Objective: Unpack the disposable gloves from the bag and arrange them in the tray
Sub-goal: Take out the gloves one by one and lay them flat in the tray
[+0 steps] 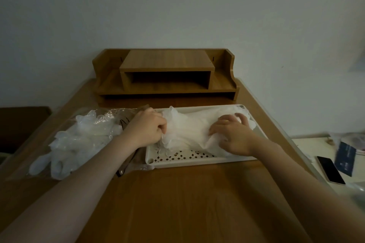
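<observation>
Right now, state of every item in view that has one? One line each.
left hand: curled, gripping the edge of the gloves in the tray.
right hand: fingers spread, pressing on the gloves.
gloves in tray: piled, rumpled.
tray: partly filled, near lattice strip bare.
bag: lying flat, mouth not clear.
loose gloves: heaped left of the tray.
phone: screen dark.
wooden shelf: cubby empty.

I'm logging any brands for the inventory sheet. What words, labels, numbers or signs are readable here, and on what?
None can be read.
Dark blue card or booklet at the right edge: faint pale marks, too blurred to read.
Phone beside it: screen dark, no text.
Clear bag of gloves, white tray, wooden shelf: no print visible.
</observation>
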The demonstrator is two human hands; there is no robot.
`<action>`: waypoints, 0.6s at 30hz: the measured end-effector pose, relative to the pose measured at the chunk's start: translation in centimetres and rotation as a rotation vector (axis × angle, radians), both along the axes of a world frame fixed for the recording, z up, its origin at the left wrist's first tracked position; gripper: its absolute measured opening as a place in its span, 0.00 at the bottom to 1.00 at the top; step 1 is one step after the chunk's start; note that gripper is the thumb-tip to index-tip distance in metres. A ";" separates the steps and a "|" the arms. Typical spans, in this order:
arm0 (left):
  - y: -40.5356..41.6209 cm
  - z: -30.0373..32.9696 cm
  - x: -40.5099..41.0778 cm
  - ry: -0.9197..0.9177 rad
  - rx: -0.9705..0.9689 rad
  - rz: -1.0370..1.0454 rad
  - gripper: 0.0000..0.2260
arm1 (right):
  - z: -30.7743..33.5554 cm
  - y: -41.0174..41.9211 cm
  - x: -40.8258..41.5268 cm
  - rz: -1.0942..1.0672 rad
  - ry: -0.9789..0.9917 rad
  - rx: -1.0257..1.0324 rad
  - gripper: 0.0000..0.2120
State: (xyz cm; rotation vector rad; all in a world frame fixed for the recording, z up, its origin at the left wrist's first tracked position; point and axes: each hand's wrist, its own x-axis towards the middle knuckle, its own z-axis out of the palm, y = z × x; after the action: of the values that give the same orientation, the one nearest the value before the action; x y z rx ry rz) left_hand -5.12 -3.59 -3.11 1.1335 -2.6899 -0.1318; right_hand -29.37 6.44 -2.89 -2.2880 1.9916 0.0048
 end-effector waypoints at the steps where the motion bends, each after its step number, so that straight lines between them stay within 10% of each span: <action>1: 0.4 0.4 -0.1 0.066 -0.039 0.015 0.10 | 0.7 0.3 0.2 -0.036 -0.071 0.035 0.18; 5: 2.6 2.1 -2.6 0.218 -0.179 -0.029 0.05 | 1.6 -0.7 2.0 -0.097 -0.192 -0.106 0.31; 8: 3.2 1.1 -5.1 -0.021 -0.050 -0.080 0.19 | -0.9 -1.5 3.2 -0.029 -0.006 -0.106 0.22; 12: 2.4 -1.8 -4.9 -0.312 0.159 0.059 0.35 | -3.1 -1.6 1.7 -0.090 0.065 0.023 0.46; 18: 1.5 -3.5 -4.5 -0.277 0.253 0.181 0.46 | -3.8 -1.5 -1.5 -0.243 -0.006 0.048 0.53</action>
State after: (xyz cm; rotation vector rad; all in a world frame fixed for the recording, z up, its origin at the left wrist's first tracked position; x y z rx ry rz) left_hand -9.60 -2.09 -6.57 1.5705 -2.8486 -0.3138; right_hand -30.89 4.95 -6.69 -2.0011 2.2265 0.0257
